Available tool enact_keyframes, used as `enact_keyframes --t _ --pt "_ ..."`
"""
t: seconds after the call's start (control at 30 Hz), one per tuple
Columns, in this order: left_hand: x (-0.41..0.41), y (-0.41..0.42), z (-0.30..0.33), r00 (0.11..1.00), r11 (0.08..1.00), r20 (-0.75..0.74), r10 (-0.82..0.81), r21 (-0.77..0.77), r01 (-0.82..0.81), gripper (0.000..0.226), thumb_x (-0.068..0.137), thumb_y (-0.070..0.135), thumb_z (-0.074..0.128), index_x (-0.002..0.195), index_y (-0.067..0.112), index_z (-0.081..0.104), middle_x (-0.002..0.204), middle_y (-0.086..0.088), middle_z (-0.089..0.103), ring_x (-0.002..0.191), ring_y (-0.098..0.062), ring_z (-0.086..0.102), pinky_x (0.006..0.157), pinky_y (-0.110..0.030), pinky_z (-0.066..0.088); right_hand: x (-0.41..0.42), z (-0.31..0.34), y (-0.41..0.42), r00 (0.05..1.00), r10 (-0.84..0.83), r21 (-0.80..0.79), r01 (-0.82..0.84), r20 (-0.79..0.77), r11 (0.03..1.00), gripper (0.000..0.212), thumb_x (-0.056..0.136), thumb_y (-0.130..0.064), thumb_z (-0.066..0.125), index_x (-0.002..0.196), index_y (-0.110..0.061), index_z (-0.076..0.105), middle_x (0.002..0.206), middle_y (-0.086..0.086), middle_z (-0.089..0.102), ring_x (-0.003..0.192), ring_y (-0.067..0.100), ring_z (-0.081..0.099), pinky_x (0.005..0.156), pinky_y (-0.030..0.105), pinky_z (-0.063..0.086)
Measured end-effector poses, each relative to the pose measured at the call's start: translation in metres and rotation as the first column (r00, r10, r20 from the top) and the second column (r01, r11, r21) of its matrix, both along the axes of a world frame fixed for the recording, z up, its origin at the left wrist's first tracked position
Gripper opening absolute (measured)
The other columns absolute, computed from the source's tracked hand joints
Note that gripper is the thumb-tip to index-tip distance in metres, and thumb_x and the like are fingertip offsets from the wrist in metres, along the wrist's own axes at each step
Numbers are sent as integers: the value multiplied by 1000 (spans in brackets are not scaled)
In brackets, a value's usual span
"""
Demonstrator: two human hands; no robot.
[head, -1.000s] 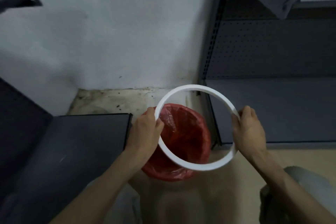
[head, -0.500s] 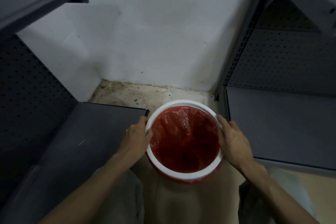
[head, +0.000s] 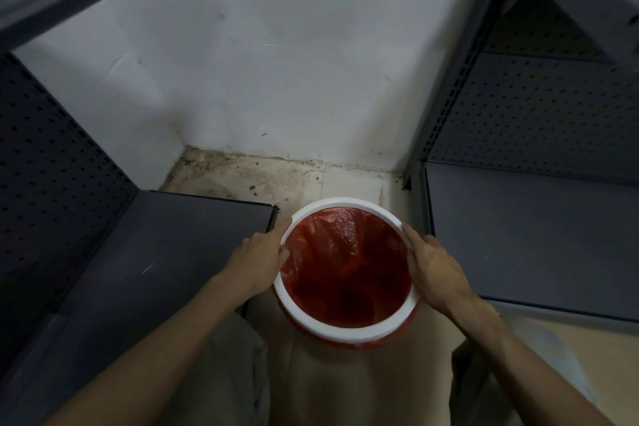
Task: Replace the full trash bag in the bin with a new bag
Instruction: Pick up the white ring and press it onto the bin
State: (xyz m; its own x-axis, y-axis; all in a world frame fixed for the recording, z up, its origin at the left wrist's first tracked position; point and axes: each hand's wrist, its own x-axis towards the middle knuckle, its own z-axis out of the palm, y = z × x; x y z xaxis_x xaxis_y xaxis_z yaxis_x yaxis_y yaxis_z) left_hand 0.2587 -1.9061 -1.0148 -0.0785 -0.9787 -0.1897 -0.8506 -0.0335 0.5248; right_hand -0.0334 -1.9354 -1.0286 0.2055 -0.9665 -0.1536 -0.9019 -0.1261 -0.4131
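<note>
Between two grey shelves (head: 193, 252), a white ring (head: 349, 332) is pressed by flat, open-fingered left hand (head: 257, 258) and right hand (head: 434, 268) onto the bin's red bag (head: 345, 266), apparently to clamp it.

Single head-worn view, aimed steeply down and forward; bin (head: 347, 273) seen close, between shelving units (head: 529, 235).

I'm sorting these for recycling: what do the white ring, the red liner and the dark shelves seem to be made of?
White ring: probably rigid moulded plastic, smooth with a soft sheen.
Red liner: thin plastic film, glossy and translucent, with crinkled folds catching the light.
Dark shelves: likely painted sheet metal, matt grey, judging by the perforated back panels and thin folded edges.
</note>
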Motion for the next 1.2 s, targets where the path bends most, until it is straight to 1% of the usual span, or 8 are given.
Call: enact_keyframes --t 0.13,0.27,0.5,0.77,0.9,1.0,1.1,1.2 --pt "3 -5 3 979 1000 203 -22 -15 25 41 99 31 44 139 33 37 88 1 65 69 -15 65 64 -35 58 1 8 -3 1000 14 -1 -14 -22 1000 37 102 -28 39 139 -28 36 101 7 54 80 24 61 77 40 56" --pt "-4 -20 7 893 986 450 9 -152 67 37 99 40 40 133 26 43 109 -3 56 94 -20 57 72 -34 51 10 17 -12 972 12 -101 -37 -236 994 34 98 -30 43 130 -20 42 115 10 51 103 26 52 83 39 52" --pt "-29 -53 0 809 962 578 -106 -145 230 69 93 6 54 151 22 22 128 -13 44 109 -28 46 63 -33 43 50 14 -39 913 252 -70 -288 -320 955 55 102 -23 33 153 -14 15 161 7 20 146 27 23 118 40 22" --pt "-26 -60 -7 823 970 549 -149 -81 229 82 83 -11 51 152 22 22 122 -17 40 103 -29 45 62 -34 40 51 -1 -46 905 259 -81 -302 -338 950 58 99 -10 35 154 -12 15 163 5 15 148 25 19 120 38 16" --pt "-23 -62 2 816 971 547 -184 -25 236 80 88 -6 51 153 27 17 128 -17 38 108 -30 46 70 -36 46 49 10 -50 940 254 -81 -279 -230 957 50 100 -17 38 149 -14 30 157 7 31 142 25 31 117 37 23" --pt "-16 -47 12 865 979 482 -141 -62 194 66 96 8 47 152 29 19 126 -14 44 110 -28 47 75 -38 51 37 20 -39 968 153 -149 -185 -200 971 40 98 -26 46 137 -16 45 134 10 50 118 28 51 100 39 41" --pt "-14 -8 14 931 973 364 18 -221 68 42 101 26 42 143 28 37 108 -3 56 95 -17 55 69 -30 50 15 19 -15 991 8 -237 -40 -135 971 23 97 -33 50 114 -16 53 102 6 60 82 21 60 73 34 53" --pt "-16 32 9 970 976 208 123 -204 -80 39 100 33 46 138 27 45 89 4 65 72 -9 61 57 -20 45 -6 10 13 996 -78 -206 70 -31 976 25 97 -40 52 108 -18 52 88 1 64 65 15 62 59 31 55"
